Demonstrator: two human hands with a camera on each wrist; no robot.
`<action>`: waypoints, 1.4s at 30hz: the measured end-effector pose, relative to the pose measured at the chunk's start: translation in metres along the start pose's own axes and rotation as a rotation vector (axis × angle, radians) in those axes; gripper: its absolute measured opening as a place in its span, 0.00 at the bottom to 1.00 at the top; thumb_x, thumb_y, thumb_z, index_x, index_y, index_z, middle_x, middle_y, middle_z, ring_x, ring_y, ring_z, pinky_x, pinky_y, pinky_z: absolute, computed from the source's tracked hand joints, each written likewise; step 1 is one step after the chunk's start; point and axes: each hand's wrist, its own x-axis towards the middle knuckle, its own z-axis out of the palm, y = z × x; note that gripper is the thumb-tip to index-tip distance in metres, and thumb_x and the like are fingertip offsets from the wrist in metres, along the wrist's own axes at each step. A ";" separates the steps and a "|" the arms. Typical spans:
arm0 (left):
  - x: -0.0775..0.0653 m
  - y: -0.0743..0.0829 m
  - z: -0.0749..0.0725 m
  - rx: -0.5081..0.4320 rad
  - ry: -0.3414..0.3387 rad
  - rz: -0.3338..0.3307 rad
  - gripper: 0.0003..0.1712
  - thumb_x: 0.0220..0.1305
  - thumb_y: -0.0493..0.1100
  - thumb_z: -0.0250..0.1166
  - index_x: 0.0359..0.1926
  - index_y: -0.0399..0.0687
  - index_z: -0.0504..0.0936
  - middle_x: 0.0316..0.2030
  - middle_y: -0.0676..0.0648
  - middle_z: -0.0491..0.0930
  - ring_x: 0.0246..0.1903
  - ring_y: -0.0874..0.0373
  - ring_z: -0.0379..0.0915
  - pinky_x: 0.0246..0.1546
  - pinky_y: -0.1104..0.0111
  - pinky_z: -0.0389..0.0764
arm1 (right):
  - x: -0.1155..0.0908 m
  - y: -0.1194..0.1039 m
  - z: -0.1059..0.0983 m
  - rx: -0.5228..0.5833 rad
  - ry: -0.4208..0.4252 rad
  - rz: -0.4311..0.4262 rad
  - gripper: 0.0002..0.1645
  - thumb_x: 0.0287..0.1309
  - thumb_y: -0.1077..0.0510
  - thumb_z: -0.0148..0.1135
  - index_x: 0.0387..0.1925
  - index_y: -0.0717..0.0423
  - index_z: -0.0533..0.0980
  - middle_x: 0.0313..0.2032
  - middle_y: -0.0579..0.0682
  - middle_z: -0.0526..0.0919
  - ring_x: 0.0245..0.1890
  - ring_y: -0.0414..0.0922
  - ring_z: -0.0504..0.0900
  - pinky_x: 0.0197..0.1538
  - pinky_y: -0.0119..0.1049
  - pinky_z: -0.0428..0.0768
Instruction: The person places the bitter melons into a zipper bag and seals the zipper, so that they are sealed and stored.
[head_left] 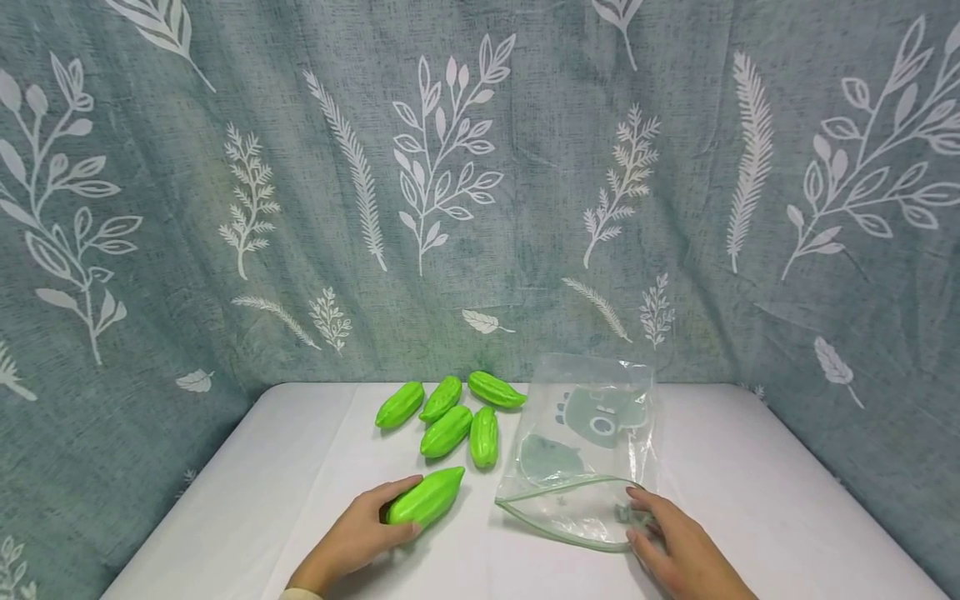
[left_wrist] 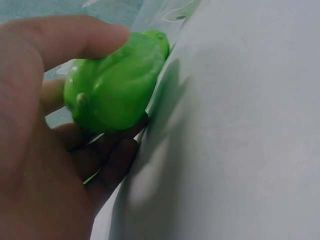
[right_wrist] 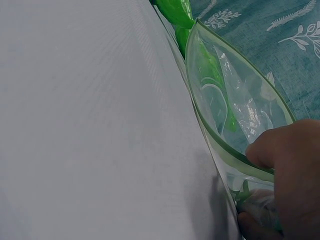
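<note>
Green gourd [head_left: 427, 500] is gripped by the left hand [head_left: 362, 527] over the white table [head_left: 247, 508], nearer than five similar gourds [head_left: 446, 432], while the right hand [head_left: 675, 540] pinches the gaping clear bag's [head_left: 570, 510] rim.

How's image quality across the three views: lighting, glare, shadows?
Head view: bright, fairly even light, glints on the clear bag; left wrist view: dimmer, soft shadow on the white tabletop, small highlights on the green vegetable in the left hand; right wrist view: also dim, glare streaks on the bag, shadow near the right hand.
</note>
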 end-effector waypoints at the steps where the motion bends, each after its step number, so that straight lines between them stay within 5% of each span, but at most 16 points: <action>1: 0.000 0.000 0.001 0.002 0.008 0.007 0.39 0.57 0.52 0.74 0.69 0.54 0.74 0.62 0.45 0.75 0.59 0.48 0.69 0.60 0.44 0.68 | 0.000 0.000 0.000 0.000 0.000 0.003 0.35 0.65 0.50 0.65 0.69 0.55 0.67 0.60 0.52 0.77 0.54 0.52 0.82 0.52 0.42 0.82; 15: 0.003 0.000 0.008 0.007 0.075 0.079 0.37 0.58 0.44 0.71 0.70 0.49 0.73 0.54 0.50 0.77 0.50 0.54 0.71 0.54 0.53 0.73 | 0.002 -0.002 0.001 -0.011 0.020 -0.029 0.34 0.66 0.50 0.65 0.69 0.55 0.67 0.59 0.51 0.78 0.54 0.51 0.81 0.52 0.40 0.82; 32: 0.000 0.007 0.016 -0.089 0.027 0.158 0.32 0.60 0.43 0.70 0.66 0.63 0.77 0.60 0.50 0.76 0.57 0.51 0.70 0.57 0.53 0.70 | 0.002 -0.004 0.001 -0.030 0.020 -0.018 0.32 0.64 0.52 0.66 0.66 0.57 0.70 0.60 0.53 0.77 0.54 0.51 0.81 0.50 0.39 0.82; 42: 0.004 0.011 0.020 -0.100 -0.031 0.135 0.33 0.60 0.45 0.69 0.67 0.66 0.75 0.64 0.48 0.73 0.60 0.48 0.68 0.59 0.47 0.68 | 0.000 -0.003 0.001 -0.062 0.038 -0.027 0.32 0.64 0.51 0.66 0.66 0.57 0.70 0.59 0.54 0.78 0.52 0.52 0.82 0.49 0.40 0.83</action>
